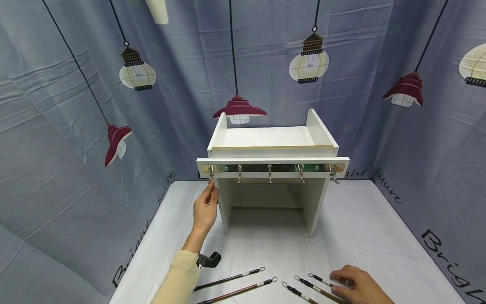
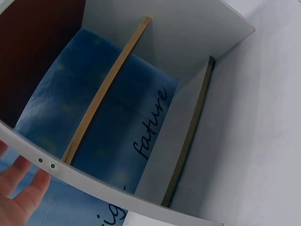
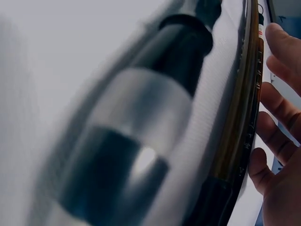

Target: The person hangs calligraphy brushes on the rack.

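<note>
My left hand [image 1: 206, 207] is raised at the left side of a small white shelf [image 1: 315, 202], its fingertips right at the side panel's front edge, below the leftmost hook [image 1: 211, 172]. In the left wrist view its fingers [image 2: 33, 190] lie along the outer side of that panel. Low on the right, my right hand [image 1: 355, 283] hovers over the table with fingers loosely bent, beside the far-right writing brush [image 1: 320, 279]. The right wrist view shows the fingers [image 3: 277, 101] spread along a brown brush handle [image 3: 237, 94], not wrapped round it.
A rail with several metal hooks [image 1: 270, 172] runs across the shelf's front, with nothing hanging on it. Two more brushes [image 1: 243, 290] with end loops lie at the front left; others [image 1: 300, 293] lie by the right hand. A patterned grey-blue curtain [image 1: 182, 84] surrounds the white table [image 1: 353, 223].
</note>
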A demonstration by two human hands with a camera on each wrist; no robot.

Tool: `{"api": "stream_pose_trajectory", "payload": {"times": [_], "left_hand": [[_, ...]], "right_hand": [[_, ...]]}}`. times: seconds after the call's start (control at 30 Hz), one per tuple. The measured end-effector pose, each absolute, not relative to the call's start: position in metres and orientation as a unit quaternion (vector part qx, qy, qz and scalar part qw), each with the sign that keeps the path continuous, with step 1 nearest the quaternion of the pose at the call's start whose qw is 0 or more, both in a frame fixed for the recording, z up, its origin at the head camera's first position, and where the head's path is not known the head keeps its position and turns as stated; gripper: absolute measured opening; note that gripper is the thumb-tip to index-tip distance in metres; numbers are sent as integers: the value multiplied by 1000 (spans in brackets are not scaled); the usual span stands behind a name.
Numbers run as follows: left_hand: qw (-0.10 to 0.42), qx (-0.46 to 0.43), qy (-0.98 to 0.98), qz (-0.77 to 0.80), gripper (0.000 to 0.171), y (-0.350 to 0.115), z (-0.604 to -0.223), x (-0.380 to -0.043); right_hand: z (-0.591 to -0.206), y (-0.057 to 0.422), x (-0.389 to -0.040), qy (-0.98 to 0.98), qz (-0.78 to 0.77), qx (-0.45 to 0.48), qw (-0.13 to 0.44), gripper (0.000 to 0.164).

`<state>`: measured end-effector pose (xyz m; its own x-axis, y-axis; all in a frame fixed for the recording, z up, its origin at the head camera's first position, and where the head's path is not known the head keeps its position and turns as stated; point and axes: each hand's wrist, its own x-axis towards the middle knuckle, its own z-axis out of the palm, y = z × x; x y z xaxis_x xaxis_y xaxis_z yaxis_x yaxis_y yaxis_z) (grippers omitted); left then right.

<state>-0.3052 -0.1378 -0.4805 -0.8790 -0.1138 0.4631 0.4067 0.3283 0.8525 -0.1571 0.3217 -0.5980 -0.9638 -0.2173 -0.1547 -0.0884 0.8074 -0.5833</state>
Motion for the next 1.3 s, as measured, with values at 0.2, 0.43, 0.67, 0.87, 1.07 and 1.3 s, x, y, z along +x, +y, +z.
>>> {"api": "stream_pose_trajectory", "payload": {"times": [0.2, 0.43, 0.67, 0.87, 1.07, 1.3], "left_hand": [[222, -87, -781, -577, 49, -138, -481, -305], [227, -87, -786, -568, 50, -138, -482, -307], [228, -87, -784, -571, 49, -137, -482, -307], [233, -91, -781, -573, 49, -137, -482, -307], [240, -90, -782, -568, 48, -137, -482, -307], [233, -88, -782, -571, 49, -137, -482, -306]], "right_hand": [[-604, 322, -157, 945, -293, -111, 91, 28], [-607, 321, -157, 946, -287, -137, 61, 17], [-603, 314, -158, 946, -281, -156, 44, 7], [-600, 308, -158, 949, -267, -163, 40, 6], [-597, 307, -161, 952, -267, -145, 20, 10], [-583, 304, -167, 950, -283, -123, -43, 12]]}}
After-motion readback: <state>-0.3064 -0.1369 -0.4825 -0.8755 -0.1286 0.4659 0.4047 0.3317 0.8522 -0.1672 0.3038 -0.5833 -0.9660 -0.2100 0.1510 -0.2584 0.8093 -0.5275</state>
